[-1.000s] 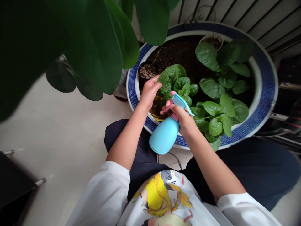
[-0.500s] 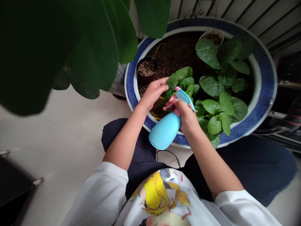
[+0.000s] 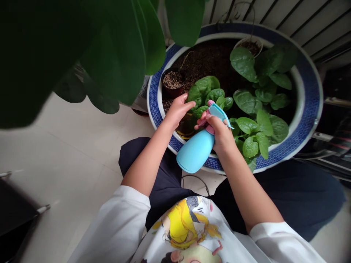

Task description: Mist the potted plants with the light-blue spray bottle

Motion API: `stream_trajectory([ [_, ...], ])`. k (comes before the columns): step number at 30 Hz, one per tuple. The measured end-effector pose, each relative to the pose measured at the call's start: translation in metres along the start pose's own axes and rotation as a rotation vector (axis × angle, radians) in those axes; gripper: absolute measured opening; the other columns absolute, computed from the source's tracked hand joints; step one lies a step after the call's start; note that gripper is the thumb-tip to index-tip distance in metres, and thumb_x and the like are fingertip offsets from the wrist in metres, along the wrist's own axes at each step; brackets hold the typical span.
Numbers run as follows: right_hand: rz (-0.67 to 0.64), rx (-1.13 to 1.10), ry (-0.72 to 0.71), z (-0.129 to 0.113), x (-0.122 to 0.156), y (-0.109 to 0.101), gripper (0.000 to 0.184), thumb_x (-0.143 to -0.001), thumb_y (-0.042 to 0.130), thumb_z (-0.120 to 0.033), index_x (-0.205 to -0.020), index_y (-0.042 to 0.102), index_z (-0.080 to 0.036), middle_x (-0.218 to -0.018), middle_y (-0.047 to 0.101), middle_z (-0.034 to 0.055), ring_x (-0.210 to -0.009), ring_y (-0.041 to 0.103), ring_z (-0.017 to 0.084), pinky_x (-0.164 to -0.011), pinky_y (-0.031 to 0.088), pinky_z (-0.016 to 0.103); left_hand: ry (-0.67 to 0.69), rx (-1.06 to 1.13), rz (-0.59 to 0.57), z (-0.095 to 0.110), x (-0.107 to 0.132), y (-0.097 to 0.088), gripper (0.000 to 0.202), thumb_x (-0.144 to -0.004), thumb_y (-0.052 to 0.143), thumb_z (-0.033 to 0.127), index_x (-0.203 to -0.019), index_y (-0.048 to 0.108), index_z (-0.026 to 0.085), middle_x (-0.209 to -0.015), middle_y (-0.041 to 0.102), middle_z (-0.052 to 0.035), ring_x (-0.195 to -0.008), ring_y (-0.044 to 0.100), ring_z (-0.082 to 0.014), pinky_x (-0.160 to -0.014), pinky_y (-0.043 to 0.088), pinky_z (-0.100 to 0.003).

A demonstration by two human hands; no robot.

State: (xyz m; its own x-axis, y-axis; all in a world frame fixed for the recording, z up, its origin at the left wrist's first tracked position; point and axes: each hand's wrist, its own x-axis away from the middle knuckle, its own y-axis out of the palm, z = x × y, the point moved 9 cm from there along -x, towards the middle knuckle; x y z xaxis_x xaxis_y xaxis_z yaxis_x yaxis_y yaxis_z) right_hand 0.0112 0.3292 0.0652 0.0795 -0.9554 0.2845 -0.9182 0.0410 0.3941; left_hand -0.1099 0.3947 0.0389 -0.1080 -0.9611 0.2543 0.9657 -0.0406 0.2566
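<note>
A light-blue spray bottle [image 3: 196, 151] with a pink collar and trigger is held in my right hand [image 3: 223, 137], fingers at the trigger. Its nozzle points away from me at a leafy green plant [image 3: 215, 95]. My left hand [image 3: 177, 111] pinches the edge of a broad green leaf [image 3: 201, 89] on that plant, thumb on the near side. The fingertips behind the leaf are partly hidden. Both hands are over the near rim of a big oval planter [image 3: 158, 109], white with a blue patterned band.
Inside the planter are dark soil [image 3: 212, 54], a small dark pot [image 3: 173, 81], a white pot [image 3: 257, 41], an amber dish [image 3: 186, 128] and more leafy plants [image 3: 248, 100]. Large dark leaves [image 3: 115, 54] hang close at upper left. A slatted panel [image 3: 290, 18] stands behind.
My left fingers have shifted slightly on the plant, and the broad leaf now shows more of its surface, turned toward the left. The spray bottle stays in my right hand, nearly unmoved.
</note>
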Motion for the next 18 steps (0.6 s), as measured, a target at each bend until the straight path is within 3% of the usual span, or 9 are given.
stream_trajectory([
  [3, -0.045, -0.008, -0.038, -0.004, 0.0, 0.004, 0.014, -0.075, 0.06, -0.029, -0.088, 0.062, -0.024, -0.075, 0.059, -0.0013, -0.068, 0.061, 0.015, -0.069, 0.059, 0.034, -0.056, 0.002, 0.137, -0.015, 0.004, -0.018, 0.021, -0.069, 0.063, 0.007, -0.088, 0.063, 0.017, -0.083, 0.07, -0.0033, -0.096, 0.066, -0.0225, -0.09, 0.049, -0.034],
  [8, -0.059, -0.079, -0.065, -0.009, 0.002, 0.009, 0.016, -0.072, 0.063, -0.024, -0.088, 0.062, -0.025, -0.079, 0.06, -0.0014, -0.072, 0.062, 0.016, -0.071, 0.058, 0.037, -0.068, 0.133, 0.292, -0.037, 0.015, -0.03, 0.038, -0.062, 0.064, 0.002, -0.096, 0.056, 0.018, -0.084, 0.07, -0.0017, -0.093, 0.067, -0.0203, -0.088, 0.049, -0.033],
  [13, -0.066, 0.015, -0.032, -0.004, 0.003, 0.01, 0.011, -0.075, 0.062, -0.03, -0.083, 0.062, -0.024, -0.078, 0.062, 0.0002, -0.075, 0.066, 0.019, -0.076, 0.055, 0.038, -0.1, 0.176, 0.236, -0.052, 0.017, -0.023, 0.04, -0.058, 0.069, 0.003, -0.093, 0.054, 0.017, -0.084, 0.071, -0.0029, -0.094, 0.068, -0.0212, -0.088, 0.049, -0.033],
  [18, -0.04, -0.005, -0.071, -0.008, 0.005, 0.011, 0.025, -0.073, 0.062, -0.03, -0.098, 0.062, -0.027, -0.08, 0.06, -0.0012, -0.076, 0.065, 0.018, -0.076, 0.056, 0.039, -0.029, 0.137, 0.226, -0.039, 0.016, -0.018, 0.031, -0.064, 0.077, 0.015, -0.088, 0.058, 0.018, -0.091, 0.072, -0.0047, -0.1, 0.066, -0.0218, -0.091, 0.048, -0.033],
])
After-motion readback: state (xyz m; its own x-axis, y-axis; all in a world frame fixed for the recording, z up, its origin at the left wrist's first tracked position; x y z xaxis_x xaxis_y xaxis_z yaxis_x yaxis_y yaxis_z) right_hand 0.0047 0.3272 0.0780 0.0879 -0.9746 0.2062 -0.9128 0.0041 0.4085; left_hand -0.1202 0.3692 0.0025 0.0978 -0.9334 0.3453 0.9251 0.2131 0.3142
